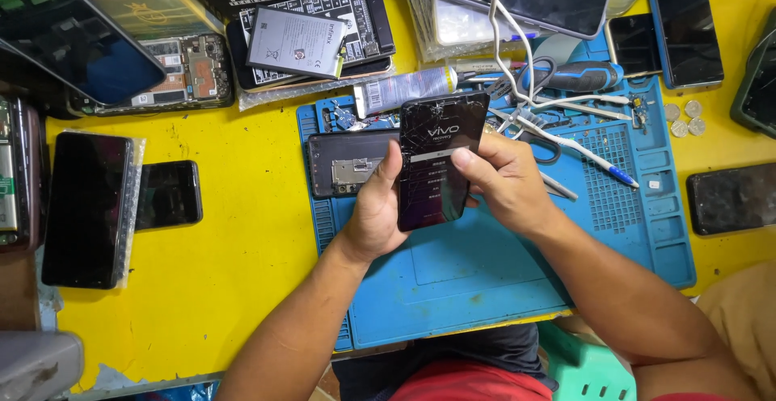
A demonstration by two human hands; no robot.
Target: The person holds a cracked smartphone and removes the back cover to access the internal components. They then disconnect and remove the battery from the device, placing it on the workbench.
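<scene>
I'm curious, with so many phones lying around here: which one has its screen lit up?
The cracked black phone held in both hands, left hand and right hand, above the blue mat. Its screen shows text; the others lying about are dark.

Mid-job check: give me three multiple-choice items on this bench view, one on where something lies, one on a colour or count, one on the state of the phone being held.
1. Where does the opened phone body lie?
A. on the blue mat, just left of the held phone
B. on the yellow table by the coins
C. on the green stool

2. How many coins lie right of the mat?
A. one
B. four
C. seven

3. What state is the held phone in?
A. screen dark and intact
B. screen removed
C. screen cracked and lit

Answers:
1 A: it rests on the blue mat beside the left hand.
2 B: four small round coins sit together on the yellow table.
3 C: cracks spread over the glass and a menu shows, while the right hand thumb touches it.
</scene>
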